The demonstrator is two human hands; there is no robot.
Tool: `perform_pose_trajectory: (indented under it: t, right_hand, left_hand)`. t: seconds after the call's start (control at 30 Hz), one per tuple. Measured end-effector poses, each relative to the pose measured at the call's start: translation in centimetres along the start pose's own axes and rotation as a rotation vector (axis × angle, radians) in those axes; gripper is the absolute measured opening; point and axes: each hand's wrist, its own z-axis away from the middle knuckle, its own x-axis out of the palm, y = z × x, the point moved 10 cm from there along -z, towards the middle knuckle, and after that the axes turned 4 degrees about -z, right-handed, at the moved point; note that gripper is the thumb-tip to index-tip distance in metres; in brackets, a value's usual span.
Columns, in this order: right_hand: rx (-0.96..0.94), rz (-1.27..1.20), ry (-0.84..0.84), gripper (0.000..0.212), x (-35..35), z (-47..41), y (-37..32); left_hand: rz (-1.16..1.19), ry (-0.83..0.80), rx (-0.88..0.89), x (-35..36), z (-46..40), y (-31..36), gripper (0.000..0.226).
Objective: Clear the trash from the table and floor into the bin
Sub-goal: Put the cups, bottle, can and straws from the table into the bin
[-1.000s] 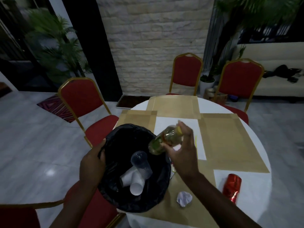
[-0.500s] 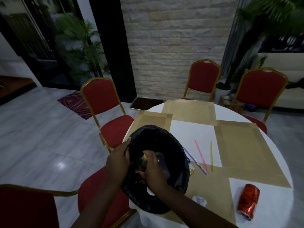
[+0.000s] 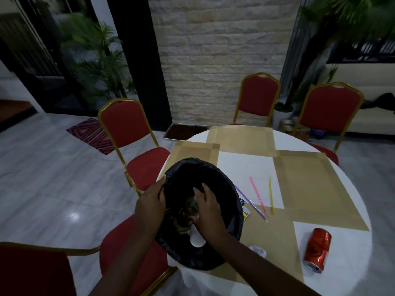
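Observation:
A bin lined with a black bag [image 3: 235, 201] stands tilted at the near-left edge of the round table [image 3: 346, 272]. My left hand [image 3: 152, 197] grips its left rim. My right hand [image 3: 208, 210] is down inside the bin, curled around a greenish glass bottle [image 3: 190, 206]. A white cup [image 3: 196, 239] lies in the bin below my wrist. On the table lie a crushed red can [image 3: 317, 248], a crumpled white paper [image 3: 258, 251], purple [image 3: 250, 201], pink [image 3: 257, 194] and yellow [image 3: 271, 195] straws, and a small yellow wrapper [image 3: 245, 213] beside the bin.
Tan placemats [image 3: 307, 184] cover parts of the table. Red chairs with gold frames stand around it: one on the left [image 3: 126, 129], one under the bin [image 3: 119, 242], two at the far side [image 3: 259, 97]. A patterned mat [image 3: 92, 135] lies on the grey tiled floor.
My right hand carried the bottle from above the bin's rim down into the bin. My left hand stayed on the rim. The straws came into view once my hand moved off them.

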Motion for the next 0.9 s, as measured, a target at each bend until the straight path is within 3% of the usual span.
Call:
perform_pose_trajectory:
  t: [0.13,0.57,0.73,0.9]
  right_hand:
    - [-0.059,0.178,0.043,0.096,-1.2,1.2,-0.2]
    - [-0.167,0.206,-0.082,0.091,0.0,4.3,1.8]
    - [-0.085,0.044,0.026,0.077,-3.7,5.2,4.6]
    - [0.154,-0.015,0.188,0.064,-7.0,9.0,13.2]
  left_hand:
    - [0.004,-0.003,0.008,-0.1,0.0,0.7,0.045]
    - [0.023,0.000,0.017,-0.5,-0.4,0.2,0.044]
    - [0.029,0.019,0.018,-0.8,-0.1,0.0,0.043]
    - [0.021,0.026,0.033,-0.9,0.0,0.7,0.042]
